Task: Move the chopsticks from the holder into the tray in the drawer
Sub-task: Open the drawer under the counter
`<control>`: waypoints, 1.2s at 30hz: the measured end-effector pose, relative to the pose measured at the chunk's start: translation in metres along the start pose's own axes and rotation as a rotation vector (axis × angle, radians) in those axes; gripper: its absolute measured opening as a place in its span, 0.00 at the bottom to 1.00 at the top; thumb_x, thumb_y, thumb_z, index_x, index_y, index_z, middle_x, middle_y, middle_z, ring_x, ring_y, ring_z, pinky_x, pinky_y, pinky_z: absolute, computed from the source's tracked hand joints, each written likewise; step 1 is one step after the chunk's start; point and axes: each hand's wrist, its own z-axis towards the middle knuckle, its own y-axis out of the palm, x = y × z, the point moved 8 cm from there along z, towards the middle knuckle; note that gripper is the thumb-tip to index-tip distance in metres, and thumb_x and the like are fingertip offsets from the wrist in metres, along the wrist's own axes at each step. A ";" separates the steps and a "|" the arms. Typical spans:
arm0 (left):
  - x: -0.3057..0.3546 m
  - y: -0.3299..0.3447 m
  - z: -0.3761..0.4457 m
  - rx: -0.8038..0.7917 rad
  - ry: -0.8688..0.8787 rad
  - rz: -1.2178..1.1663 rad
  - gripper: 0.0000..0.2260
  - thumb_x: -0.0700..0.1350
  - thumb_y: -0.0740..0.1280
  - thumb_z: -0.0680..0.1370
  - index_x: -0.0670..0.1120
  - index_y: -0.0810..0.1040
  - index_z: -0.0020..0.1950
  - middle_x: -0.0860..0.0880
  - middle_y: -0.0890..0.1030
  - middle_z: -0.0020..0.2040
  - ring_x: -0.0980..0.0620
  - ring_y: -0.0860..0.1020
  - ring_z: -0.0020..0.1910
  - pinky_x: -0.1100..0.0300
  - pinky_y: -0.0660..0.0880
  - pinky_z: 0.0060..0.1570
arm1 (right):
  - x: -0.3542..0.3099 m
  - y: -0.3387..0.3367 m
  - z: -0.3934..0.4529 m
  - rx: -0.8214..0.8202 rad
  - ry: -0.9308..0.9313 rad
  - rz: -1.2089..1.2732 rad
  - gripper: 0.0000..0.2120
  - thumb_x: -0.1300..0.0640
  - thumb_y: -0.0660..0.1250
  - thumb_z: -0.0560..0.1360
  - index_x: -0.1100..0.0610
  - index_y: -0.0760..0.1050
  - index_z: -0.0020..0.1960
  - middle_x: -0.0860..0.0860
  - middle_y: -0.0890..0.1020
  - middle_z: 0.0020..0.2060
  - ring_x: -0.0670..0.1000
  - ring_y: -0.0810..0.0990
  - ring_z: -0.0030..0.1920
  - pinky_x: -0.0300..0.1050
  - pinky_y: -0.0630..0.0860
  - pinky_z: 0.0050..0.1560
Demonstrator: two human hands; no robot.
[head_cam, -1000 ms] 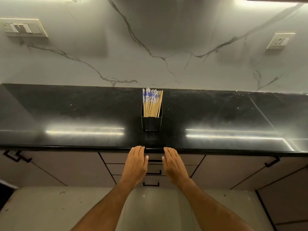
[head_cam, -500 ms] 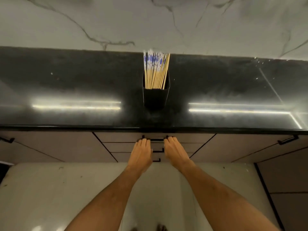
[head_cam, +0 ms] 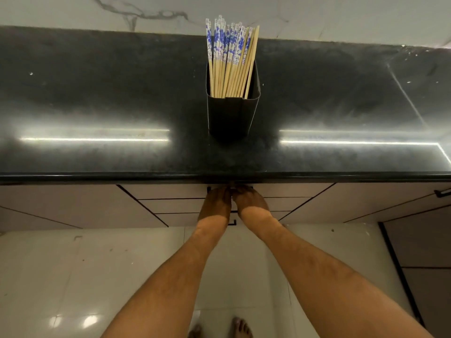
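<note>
Now | chopsticks (head_cam: 230,57) upright in holder (head_cam: 230,115), beyond hands | hands' grip on drawer (head_cam: 170,191) unclear

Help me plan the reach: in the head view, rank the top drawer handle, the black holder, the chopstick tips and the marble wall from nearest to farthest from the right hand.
1. Top drawer handle: at the right hand, under the counter edge.
2. Black holder: on the counter, straight ahead.
3. Chopstick tips: above the holder's rim.
4. Marble wall: behind the counter.
</note>
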 end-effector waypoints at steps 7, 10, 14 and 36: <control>0.001 -0.006 -0.033 0.035 -0.044 -0.159 0.18 0.50 0.60 0.83 0.48 0.73 0.73 0.48 0.74 0.73 0.51 0.72 0.72 0.81 0.69 0.52 | -0.005 0.005 -0.010 -0.056 -0.021 -0.059 0.15 0.55 0.63 0.83 0.54 0.74 0.68 0.56 0.80 0.63 0.58 0.80 0.61 0.51 0.76 0.63; 0.008 0.001 -0.044 -0.077 -0.048 -0.039 0.14 0.42 0.63 0.82 0.47 0.75 0.68 0.46 0.78 0.66 0.48 0.77 0.63 0.63 0.73 0.61 | -0.007 0.007 -0.032 -0.007 -0.016 -0.027 0.11 0.60 0.64 0.81 0.55 0.78 0.63 0.56 0.83 0.57 0.57 0.82 0.55 0.52 0.77 0.59; 0.005 -0.004 -0.072 -0.074 -0.142 -0.121 0.07 0.41 0.65 0.82 0.46 0.82 0.56 0.46 0.84 0.53 0.48 0.83 0.49 0.60 0.74 0.45 | -0.012 0.008 -0.063 0.046 -0.077 -0.058 0.08 0.62 0.65 0.80 0.56 0.83 0.52 0.54 0.86 0.47 0.56 0.85 0.48 0.50 0.80 0.51; 0.051 0.043 -0.260 -0.091 -0.039 -0.071 0.21 0.46 0.66 0.82 0.53 0.69 0.75 0.50 0.72 0.73 0.49 0.69 0.73 0.56 0.61 0.77 | -0.043 0.089 -0.251 0.045 -0.131 0.002 0.12 0.61 0.69 0.78 0.56 0.81 0.61 0.55 0.85 0.54 0.56 0.84 0.52 0.51 0.79 0.57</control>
